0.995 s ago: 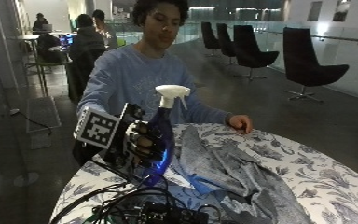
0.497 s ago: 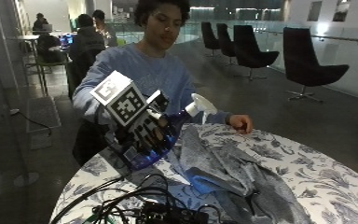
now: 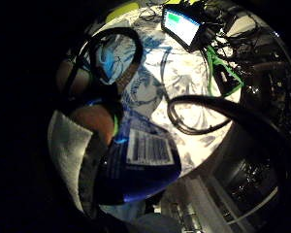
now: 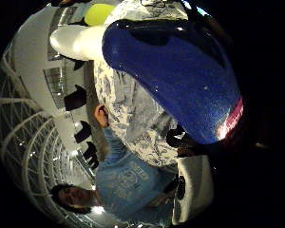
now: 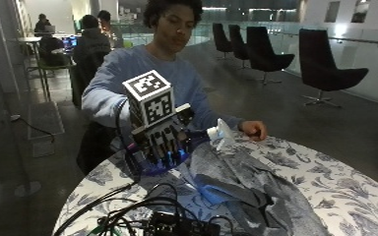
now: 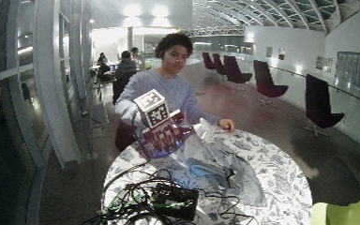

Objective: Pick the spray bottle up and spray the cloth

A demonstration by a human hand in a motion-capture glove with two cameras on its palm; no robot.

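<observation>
Outside view: a person seated at a round table (image 5: 346, 196) with a floral cover grips one blue spray bottle (image 5: 195, 142) in the gloved right hand (image 5: 163, 145), tilted so its white nozzle (image 5: 220, 135) points over one grey cloth (image 5: 241, 182) spread on the tabletop. The bare left hand (image 5: 253, 130) rests on the table's far edge. Dark chairs (image 5: 330, 69) line the hall behind.

Wide outside view: cables and a black box (image 6: 175, 200) sit at the table's near side.

Thumb-side palm view: the bottle's blue body fills the frame, close to the palm.

Little-finger-side palm view: fingers (image 3: 94, 121) curl around the labelled bottle above the patterned cover.
</observation>
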